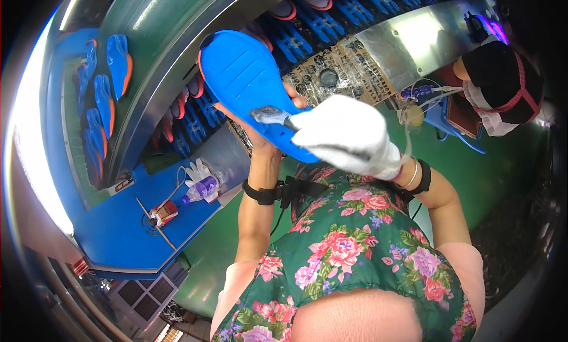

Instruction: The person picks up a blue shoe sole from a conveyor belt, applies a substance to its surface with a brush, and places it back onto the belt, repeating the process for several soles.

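Note:
A blue shoe sole (pixel 241 76) with an orange edge is tilted up in front of me, its broad end toward the upper left. My bare left hand (pixel 258 134) grips it from below, fingers wrapped round to its right side. A white glove covers my right hand (pixel 344 135), closed round the handle of a flat brush (pixel 271 115). The dark bristles lie against the narrower part of the sole. The glove hides most of the handle and some of the sole's lower end.
Several blue soles (pixel 119 67) lie on the green belt at left. Racks of blue parts (pixel 322 23) run behind the metal edge. A taped cardboard sheet (pixel 361 67) bears a dark round cup. On the blue table (pixel 118 235) are a bottle (pixel 204 187) and a red container (pixel 164 213). Another person (pixel 500 76) is at right.

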The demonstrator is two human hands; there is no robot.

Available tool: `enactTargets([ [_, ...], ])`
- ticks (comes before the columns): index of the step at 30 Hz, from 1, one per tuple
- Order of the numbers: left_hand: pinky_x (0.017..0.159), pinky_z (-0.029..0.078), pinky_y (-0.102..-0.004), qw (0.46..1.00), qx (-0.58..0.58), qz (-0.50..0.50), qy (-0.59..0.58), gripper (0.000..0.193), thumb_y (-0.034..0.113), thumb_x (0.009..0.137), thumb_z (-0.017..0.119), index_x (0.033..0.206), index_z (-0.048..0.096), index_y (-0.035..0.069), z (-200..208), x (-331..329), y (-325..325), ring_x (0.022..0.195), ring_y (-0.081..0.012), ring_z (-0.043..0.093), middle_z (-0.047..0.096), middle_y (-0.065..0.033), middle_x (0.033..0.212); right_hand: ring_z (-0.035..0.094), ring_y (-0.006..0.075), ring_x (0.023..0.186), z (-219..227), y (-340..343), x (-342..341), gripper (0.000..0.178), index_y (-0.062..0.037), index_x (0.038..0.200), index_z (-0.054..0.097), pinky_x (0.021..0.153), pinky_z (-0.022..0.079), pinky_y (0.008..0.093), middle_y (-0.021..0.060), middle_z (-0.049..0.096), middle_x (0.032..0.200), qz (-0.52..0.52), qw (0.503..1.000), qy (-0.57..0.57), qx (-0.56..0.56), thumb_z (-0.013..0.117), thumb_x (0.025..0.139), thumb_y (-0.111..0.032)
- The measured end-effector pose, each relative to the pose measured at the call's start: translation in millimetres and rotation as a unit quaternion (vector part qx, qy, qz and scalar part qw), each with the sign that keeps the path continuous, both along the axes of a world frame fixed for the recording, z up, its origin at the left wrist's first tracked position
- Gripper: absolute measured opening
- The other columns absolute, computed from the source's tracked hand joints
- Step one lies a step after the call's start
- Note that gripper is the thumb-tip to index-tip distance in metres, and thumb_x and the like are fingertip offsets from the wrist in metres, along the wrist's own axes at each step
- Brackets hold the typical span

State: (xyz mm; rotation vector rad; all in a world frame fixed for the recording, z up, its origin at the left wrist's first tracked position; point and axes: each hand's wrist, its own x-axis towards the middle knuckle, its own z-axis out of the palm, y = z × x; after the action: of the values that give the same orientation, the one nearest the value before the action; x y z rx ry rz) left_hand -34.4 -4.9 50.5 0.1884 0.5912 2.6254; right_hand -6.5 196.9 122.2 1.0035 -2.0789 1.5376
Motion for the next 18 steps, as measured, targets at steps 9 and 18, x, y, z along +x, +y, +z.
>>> enactTargets([
  [9,0.084,0.05,-0.0452,0.995,0.052,0.072,-0.034,0.123,0.106,0.064,0.035,0.112,0.061,-0.005,-1.1,-11.3,3.7,0.084,-0.0299,0.063,0.066,-0.0152,0.096,0.072,0.0247,0.084,-9.5,8.5,1.6,0.023,-0.0117,0.103,0.077,0.073,0.058,0.0359,0.0059,0.076,0.1,0.016,1.0,-0.001,0.012,0.082,0.081,-0.011],
  [18,0.086,0.05,-0.0396,0.994,0.056,0.089,-0.038,0.114,0.099,0.069,0.046,0.122,0.055,-0.001,-5.1,-19.9,-0.1,0.085,-0.0256,0.06,0.064,-0.0134,0.094,0.072,0.0256,0.087,-12.9,22.8,3.8,0.025,-0.0133,0.105,0.078,0.076,0.058,0.0359,0.0052,0.077,0.104,0.041,0.996,-0.074,-0.007,0.08,0.08,-0.009],
])
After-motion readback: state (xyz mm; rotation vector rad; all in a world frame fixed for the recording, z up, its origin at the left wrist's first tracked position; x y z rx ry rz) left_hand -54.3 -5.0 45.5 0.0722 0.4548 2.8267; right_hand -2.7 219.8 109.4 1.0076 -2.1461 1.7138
